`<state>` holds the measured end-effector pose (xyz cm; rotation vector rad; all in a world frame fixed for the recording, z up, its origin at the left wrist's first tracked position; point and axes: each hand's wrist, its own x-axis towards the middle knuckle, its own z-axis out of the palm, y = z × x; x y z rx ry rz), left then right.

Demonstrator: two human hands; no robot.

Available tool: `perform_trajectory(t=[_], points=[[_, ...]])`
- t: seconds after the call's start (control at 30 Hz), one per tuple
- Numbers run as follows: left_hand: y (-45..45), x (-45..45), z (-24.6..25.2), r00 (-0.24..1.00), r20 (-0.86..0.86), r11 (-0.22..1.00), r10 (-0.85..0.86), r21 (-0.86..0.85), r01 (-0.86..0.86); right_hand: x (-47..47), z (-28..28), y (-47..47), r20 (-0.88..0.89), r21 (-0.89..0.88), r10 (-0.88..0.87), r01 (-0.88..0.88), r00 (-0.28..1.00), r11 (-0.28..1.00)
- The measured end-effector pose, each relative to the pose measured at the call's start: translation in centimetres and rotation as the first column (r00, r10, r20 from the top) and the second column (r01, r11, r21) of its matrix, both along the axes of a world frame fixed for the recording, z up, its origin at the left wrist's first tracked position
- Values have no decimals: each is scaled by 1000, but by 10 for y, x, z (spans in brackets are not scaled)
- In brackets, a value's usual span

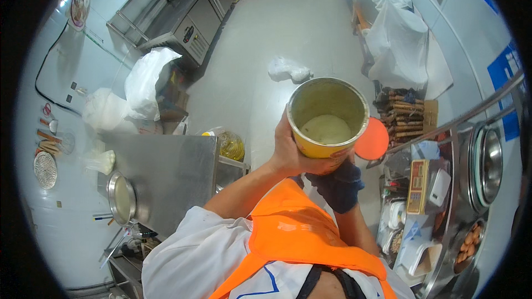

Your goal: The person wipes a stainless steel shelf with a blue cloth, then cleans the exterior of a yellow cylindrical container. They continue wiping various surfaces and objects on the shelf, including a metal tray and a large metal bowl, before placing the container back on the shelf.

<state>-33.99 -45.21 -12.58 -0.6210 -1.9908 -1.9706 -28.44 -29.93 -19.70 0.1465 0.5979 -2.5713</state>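
Note:
My left hand point(289, 149) is wrapped around the left side and lower front of a yellow metal can point(318, 150), held up before my chest. The can is uncovered and tilted towards me, showing a pale creamy substance point(328, 129) low inside. At the can's lower right is my right hand point(352, 157), mostly hidden behind the can and by dark blue fabric point(341, 187) around the wrist. A round orange-red plastic lid point(371, 138) sticks out beside the can, seemingly held in that hand.
A steel table point(166, 178) with a metal bowl point(121, 199) stands at left. Plastic bags point(286, 70) and an oil jug point(230, 146) are ahead. A shelf rack point(442, 224) at right bears basins point(492, 166) and eggs point(469, 243), near a weighing scale point(417, 187).

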Motion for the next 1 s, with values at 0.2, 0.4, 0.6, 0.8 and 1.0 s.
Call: perform_trajectory(t=[0.2, 0.4, 0.6, 0.8, 1.0], points=[[-44, -67, -19, 985, -153, 994, 84, -62, -94, -80, -10, -40, -474, 748, 364, 149, 802, 647], [-85, -151, -30, 989, 116, 971, 96, 210, -119, -160, -2, -63, 23, 479, 142, -135, 990, 867], [-88, -214, -34, 996, 69, 991, 55, 121, -63, -240, 19, -64, -313, 544, 145, 52, 939, 837], [-103, -312, -62, 988, 90, 987, 123, 91, -131, -352, 13, -75, -453, 800, 359, 194, 816, 568], [-101, -409, -43, 955, 96, 958, 282, 18, -285, -473, 29, -84, -187, 303, 134, -73, 973, 950]])
